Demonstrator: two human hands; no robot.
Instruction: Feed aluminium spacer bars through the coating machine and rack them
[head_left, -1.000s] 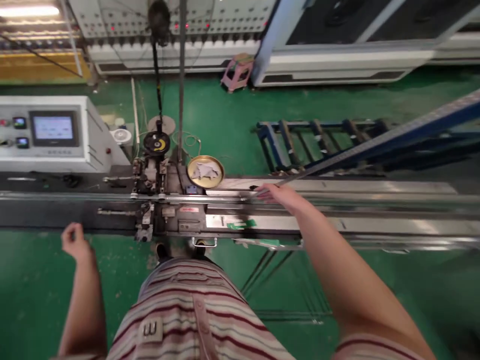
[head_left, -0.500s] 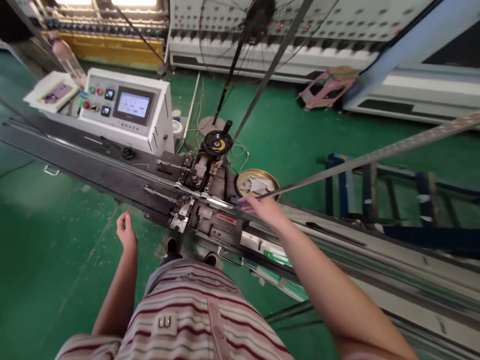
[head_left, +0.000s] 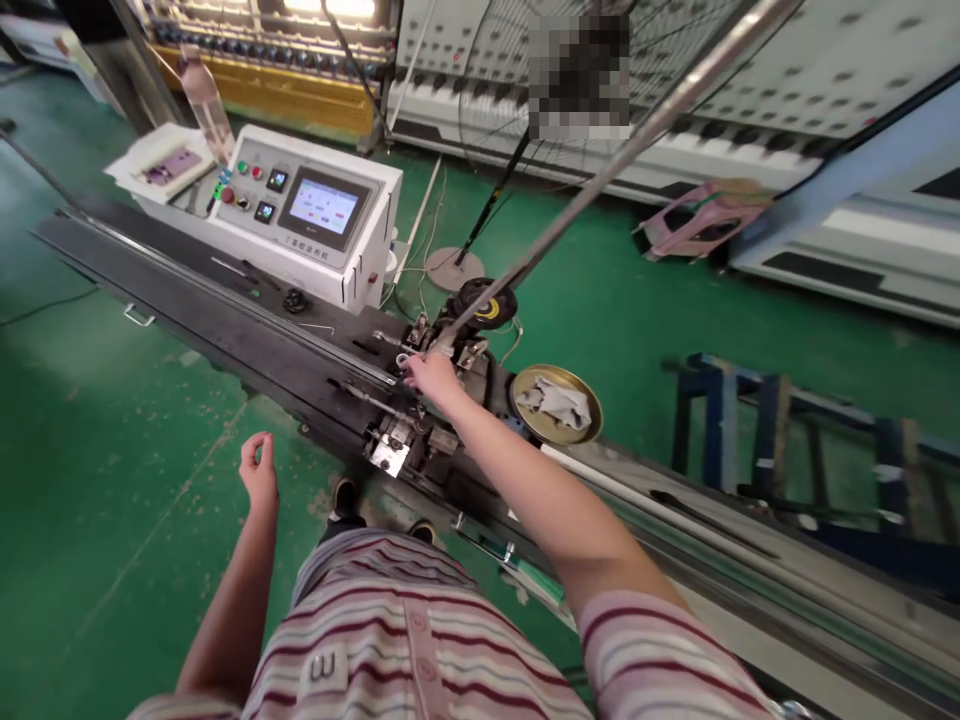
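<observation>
The right hand (head_left: 433, 380) reaches over the metal rail machine (head_left: 285, 345), beside a round gold tray (head_left: 523, 425) holding crumpled cloth (head_left: 556, 402); the left hand (head_left: 259, 470) hangs apart.

Crowded around the clamps, open floor at the near side
The green floor (head_left: 142, 540) leaves space around the left hand (head_left: 259, 468). The slanting metal bar (head_left: 600, 180) crosses above the handwheel (head_left: 491, 305) down to the right hand (head_left: 431, 378); the clamp assembly (head_left: 390, 452) and round dish (head_left: 524, 422) crowd its sides.
</observation>
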